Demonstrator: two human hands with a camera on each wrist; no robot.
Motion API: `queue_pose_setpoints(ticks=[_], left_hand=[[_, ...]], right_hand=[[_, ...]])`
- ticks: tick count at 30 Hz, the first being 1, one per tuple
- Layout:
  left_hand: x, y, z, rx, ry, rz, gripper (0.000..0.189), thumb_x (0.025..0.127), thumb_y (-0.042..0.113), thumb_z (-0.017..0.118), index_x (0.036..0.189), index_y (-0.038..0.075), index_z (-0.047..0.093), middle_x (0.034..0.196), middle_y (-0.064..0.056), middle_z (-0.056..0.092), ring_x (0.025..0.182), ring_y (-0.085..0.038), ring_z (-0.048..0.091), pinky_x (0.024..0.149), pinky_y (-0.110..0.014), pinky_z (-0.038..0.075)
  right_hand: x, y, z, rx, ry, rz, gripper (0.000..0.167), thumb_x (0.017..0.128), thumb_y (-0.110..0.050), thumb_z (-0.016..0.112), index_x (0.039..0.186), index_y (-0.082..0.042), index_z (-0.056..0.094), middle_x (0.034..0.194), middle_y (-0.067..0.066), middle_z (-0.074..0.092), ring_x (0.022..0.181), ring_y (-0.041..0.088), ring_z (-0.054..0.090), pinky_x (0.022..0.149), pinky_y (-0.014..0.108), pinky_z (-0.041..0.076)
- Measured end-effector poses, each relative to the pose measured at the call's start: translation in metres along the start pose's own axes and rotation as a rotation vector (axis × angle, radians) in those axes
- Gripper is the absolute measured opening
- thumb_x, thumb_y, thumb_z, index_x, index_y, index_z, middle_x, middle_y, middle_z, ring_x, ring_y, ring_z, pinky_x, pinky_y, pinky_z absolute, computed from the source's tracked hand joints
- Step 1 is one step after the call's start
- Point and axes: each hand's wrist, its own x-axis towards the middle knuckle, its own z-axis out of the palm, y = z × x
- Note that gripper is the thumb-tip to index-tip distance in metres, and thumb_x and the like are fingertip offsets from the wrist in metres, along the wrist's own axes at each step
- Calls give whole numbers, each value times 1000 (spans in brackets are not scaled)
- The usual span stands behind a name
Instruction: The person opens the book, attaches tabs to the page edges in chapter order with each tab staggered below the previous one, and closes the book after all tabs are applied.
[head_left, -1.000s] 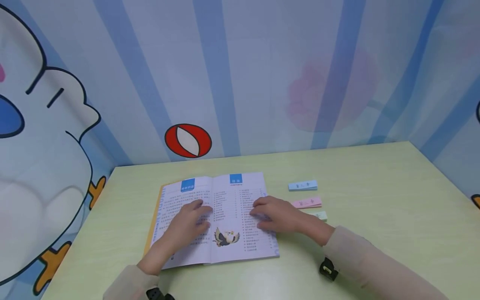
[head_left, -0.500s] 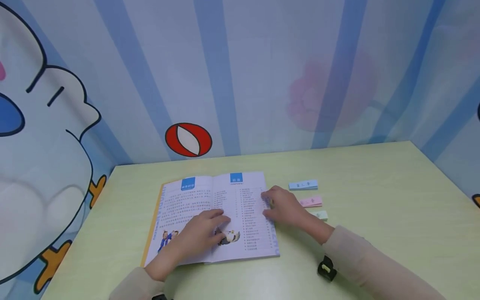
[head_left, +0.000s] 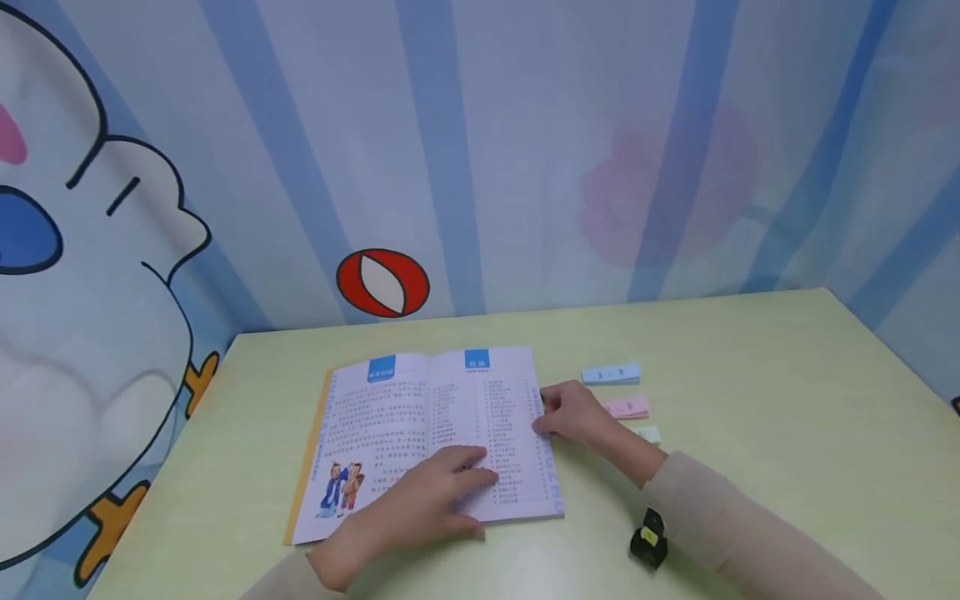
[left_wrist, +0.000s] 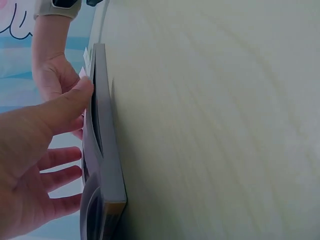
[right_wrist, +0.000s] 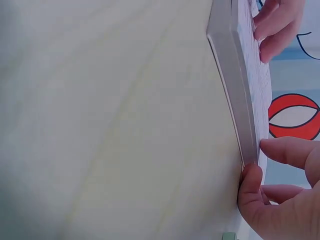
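Observation:
An open book point(head_left: 450, 408) with printed Chinese text lies on the table, a contents list on its right page. My left hand point(head_left: 431, 500) reaches over its lower edge, fingers extended across the right page. In the left wrist view, the left thumb point(left_wrist: 75, 95) is at the book's bottom edge and the other fingers reach over the pages. At the book's right edge, my right hand point(head_left: 577, 412) pinches the side between curled fingers and thumb. The right wrist view shows one fingertip point(right_wrist: 267, 146) against the top page and another digit point(right_wrist: 250, 180) low at the edge.
Right of the book, small folded paper slips lie in a column: blue point(head_left: 611, 374), pink point(head_left: 628, 407) and pale green point(head_left: 649, 434), partly behind the right hand. The pale green table point(head_left: 750, 400) meets a blue striped cartoon backdrop point(head_left: 517, 167) at its far edge.
My left hand has slid right and down from the left page to the lower right page. The right hand has drawn back from the page to the book's right edge and curled there.

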Motion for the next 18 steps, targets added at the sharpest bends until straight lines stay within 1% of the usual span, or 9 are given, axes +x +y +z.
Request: queue_pose_setpoints(ticks=[2, 4, 6, 12, 15, 18], left_hand=[[0, 0, 1, 12, 3, -1, 54, 80, 38, 72, 126, 15, 58, 136, -13, 47, 127, -25, 42, 104, -39, 34], [0, 1, 1, 14, -3, -12, 54, 80, 37, 71, 127, 15, 57, 136, -11, 47, 127, -24, 41, 104, -38, 34], [0, 2, 1, 8, -8, -22, 53, 81, 37, 71, 128, 16, 57, 137, -11, 47, 127, -24, 41, 104, -39, 34], [-1, 3, -1, -12, -21, -52, 52, 81, 36, 71, 128, 17, 56, 138, -9, 46, 128, -23, 40, 105, -38, 33], [-2, 3, -1, -16, -22, -57, 52, 81, 35, 71, 128, 18, 56, 138, -8, 46, 128, -23, 40, 105, -38, 33], [-2, 2, -1, -16, -22, -55, 52, 81, 36, 71, 127, 17, 57, 137, -8, 46, 128, -23, 40, 105, -37, 34]], right_hand=[[0, 0, 0, 35, -1, 12, 34, 78, 1, 70, 111, 2, 65, 60, 4, 47, 49, 12, 38, 48, 23, 31], [-1, 0, 0, 56, -3, 15, 45, 78, 3, 69, 122, 4, 58, 61, 5, 47, 49, 13, 38, 49, 23, 31], [-2, -1, 0, 67, -6, 15, 49, 78, 3, 68, 126, 4, 55, 62, 5, 48, 50, 13, 39, 50, 24, 32], [-4, -2, -1, 62, -4, 33, 53, 79, 2, 68, 129, 6, 50, 65, 5, 48, 52, 13, 39, 50, 23, 30], [-4, -3, -1, 61, -1, 39, 55, 79, 2, 68, 130, 7, 49, 66, 5, 49, 53, 13, 40, 50, 22, 31], [-4, -3, -2, 81, -6, 44, 57, 79, 2, 67, 131, 8, 46, 70, 6, 52, 55, 13, 43, 51, 22, 33]])
